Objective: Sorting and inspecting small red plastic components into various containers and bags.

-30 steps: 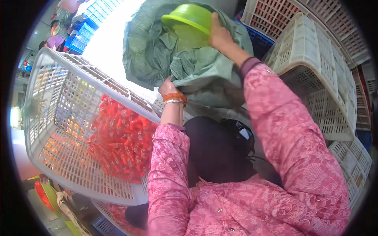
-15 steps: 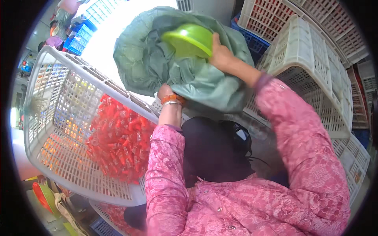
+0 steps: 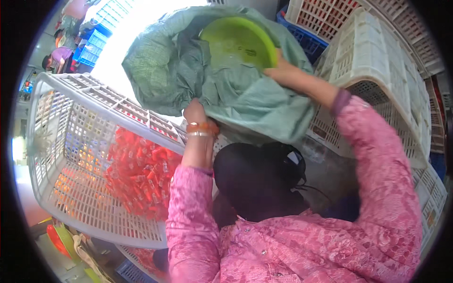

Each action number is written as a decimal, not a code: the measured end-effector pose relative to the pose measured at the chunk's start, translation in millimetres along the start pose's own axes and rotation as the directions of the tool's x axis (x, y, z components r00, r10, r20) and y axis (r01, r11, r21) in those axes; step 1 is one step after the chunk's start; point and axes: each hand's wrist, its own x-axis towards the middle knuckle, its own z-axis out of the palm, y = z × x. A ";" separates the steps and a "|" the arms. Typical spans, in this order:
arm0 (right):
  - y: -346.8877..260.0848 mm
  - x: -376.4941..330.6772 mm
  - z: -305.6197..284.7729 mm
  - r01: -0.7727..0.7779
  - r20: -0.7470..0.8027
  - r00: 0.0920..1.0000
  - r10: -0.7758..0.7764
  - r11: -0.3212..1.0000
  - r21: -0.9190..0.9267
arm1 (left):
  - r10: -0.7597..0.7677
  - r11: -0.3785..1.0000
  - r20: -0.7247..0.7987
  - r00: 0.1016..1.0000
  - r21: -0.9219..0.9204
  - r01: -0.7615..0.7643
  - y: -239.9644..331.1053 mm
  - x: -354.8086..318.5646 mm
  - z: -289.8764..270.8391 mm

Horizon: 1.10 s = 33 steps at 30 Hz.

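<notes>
A large green woven sack (image 3: 264, 101) lies in front of me with its mouth gaping. My left hand (image 3: 194, 113) is closed on the near edge of the sack's mouth, its fingertips hidden in the folds. My right hand (image 3: 283, 70) grips the rim of a lime-green plastic basin (image 3: 236, 42), which is tilted inside the mouth of the sack. Folds of the sack cover the basin's lower part. What lies deeper in the sack cannot be seen.
At my left a white slatted crate (image 3: 94, 217) leans on its side, holding a heap of small red pieces with clear ends (image 3: 141, 177). White crates (image 3: 377, 52) stack up at the right beside a blue crate (image 3: 306, 40). Another person (image 3: 60, 57) is far off at the upper left.
The basin has turned so that its inside now faces me, and it sits slightly further right. My right hand has shifted right with it. The sack's mouth has spread wider.
</notes>
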 end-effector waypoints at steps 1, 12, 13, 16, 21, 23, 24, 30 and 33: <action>-8.4 -8.7 -1.2 -0.012 0.009 1.000 0.012 1.000 0.006 | 0.011 0.982 0.170 0.985 -0.187 0.021 -15.6 5.3 -10.6; -25.2 25.1 9.9 -0.354 0.507 0.843 -0.178 0.526 0.773 | 0.340 0.929 0.294 0.893 0.042 -0.367 37.6 -18.7 16.8; -39.0 22.8 16.7 -0.436 0.508 0.858 -0.069 0.424 0.794 | 0.372 0.920 0.262 0.891 0.021 -0.390 37.6 -25.9 9.6; -57.6 5.9 18.3 -0.541 0.517 0.840 0.164 0.173 0.823 | 0.375 0.925 0.243 0.895 -0.038 -0.378 28.8 -54.6 -7.6; -55.7 -6.1 -13.1 -0.433 0.376 0.900 0.220 0.362 0.825 | 0.705 0.685 0.250 0.664 0.003 -0.729 19.2 -120.5 -34.5; -65.4 -20.5 -28.5 -0.397 0.321 0.916 0.240 0.433 0.809 | 0.850 0.474 0.185 0.492 0.135 -0.870 14.8 -153.1 -36.8; -70.4 -27.8 -33.1 -0.396 0.321 0.917 0.237 0.439 0.807 | 0.852 0.474 0.180 0.491 0.131 -0.871 14.9 -169.4 -35.3; -79.9 -60.5 -67.2 -0.288 0.216 0.951 0.221 0.379 0.879 | 0.688 -0.547 0.714 -0.130 0.393 -0.739 25.2 -220.5 -30.3; -90.5 -76.4 -76.2 -0.287 0.216 0.953 0.213 0.403 0.869 | 0.619 -0.484 0.781 0.080 0.460 -0.744 12.5 -183.2 -37.5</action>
